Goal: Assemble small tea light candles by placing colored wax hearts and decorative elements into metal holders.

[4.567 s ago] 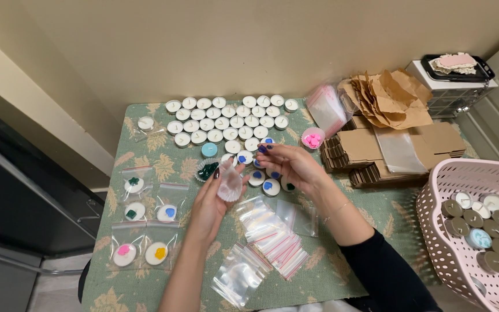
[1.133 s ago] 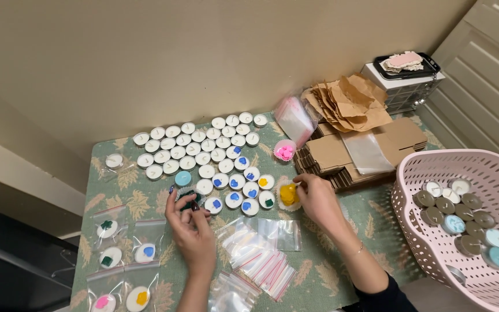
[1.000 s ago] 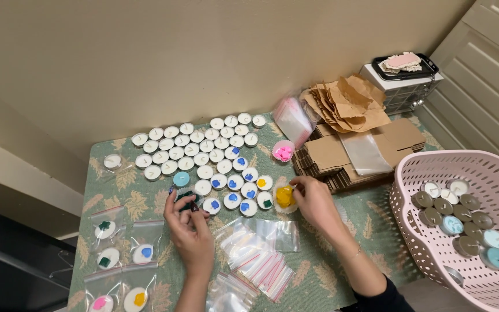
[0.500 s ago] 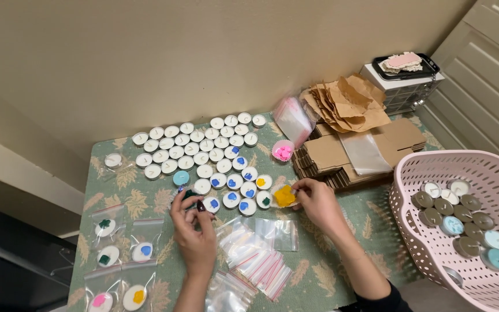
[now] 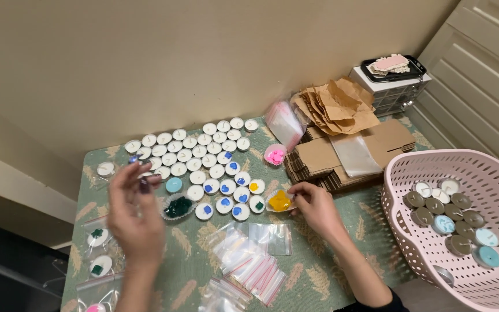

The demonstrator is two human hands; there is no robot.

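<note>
Right of centre in the frame, the right hand [image 5: 317,207] rests low on the desk [image 5: 192,271], its fingertips pinched on the edge of a small clear dish of yellow pieces [image 5: 279,201]. The dish sits flat, opening upward, just right of the lower row of tealights [image 5: 203,167]; it is roundish, so no long axis can be told.

At left of the frame, the left hand [image 5: 136,216] is lifted above the desk, back toward the camera, fingers raised and loosely spread. It is blurred, and I cannot tell whether the fingertips hold something small. Just right of it lies a dish of dark green pieces [image 5: 178,207].

Clear zip bags [image 5: 249,263] fan out at lower centre, their long sides running diagonally toward the lower right. A pink basket [image 5: 402,231] of tealights fills the right edge.
</note>
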